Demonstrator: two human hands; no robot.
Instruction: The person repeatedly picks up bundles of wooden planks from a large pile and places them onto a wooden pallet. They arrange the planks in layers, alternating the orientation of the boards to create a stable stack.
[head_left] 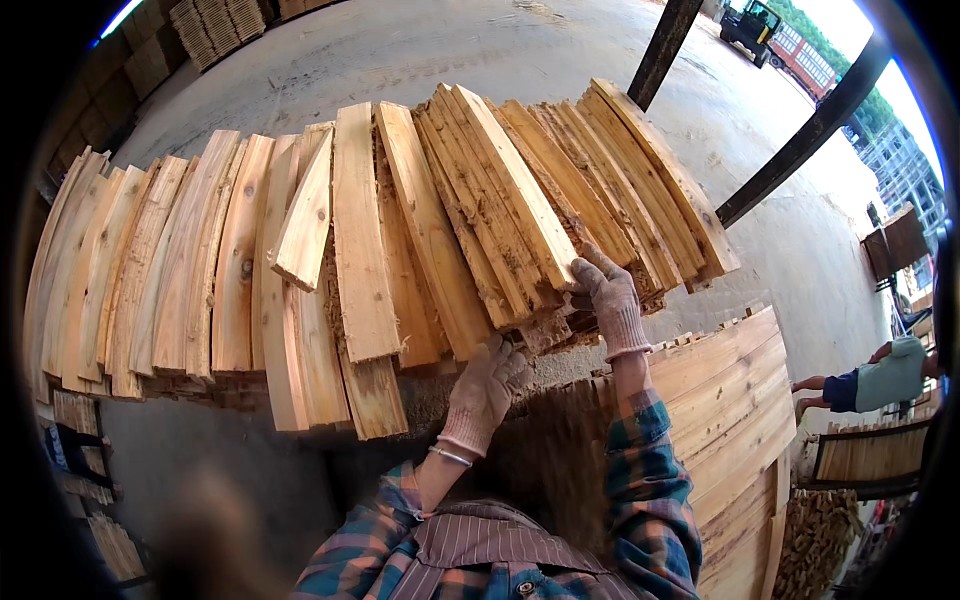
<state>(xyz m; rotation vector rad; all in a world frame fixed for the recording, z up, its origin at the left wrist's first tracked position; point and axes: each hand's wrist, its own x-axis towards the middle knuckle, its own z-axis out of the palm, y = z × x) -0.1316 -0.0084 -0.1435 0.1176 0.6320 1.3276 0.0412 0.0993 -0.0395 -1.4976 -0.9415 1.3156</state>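
A long row of sawn wooden boards (pixel 370 270) lies in a leaning stack in front of me. My right hand (pixel 610 298), in a pale knitted glove, is closed on the near end of a light wooden board (pixel 515 180); its thumb rests at the end and its fingers reach along the side. Rough, bark-edged boards (pixel 470 215) lie just left of that board. Lower and to the left, my gloved left hand (pixel 485 393) has loosely bent fingers touching the near ends of the boards. Its palm side is hidden.
A short board (pixel 305 225) lies askew atop the row. Beside my right forearm stands a panel of joined boards (pixel 725 420). Dark posts (pixel 805 130) rise beyond the stack at right. Another person (pixel 890 375) is at far right, and a forklift (pixel 750 28) stands in the distance.
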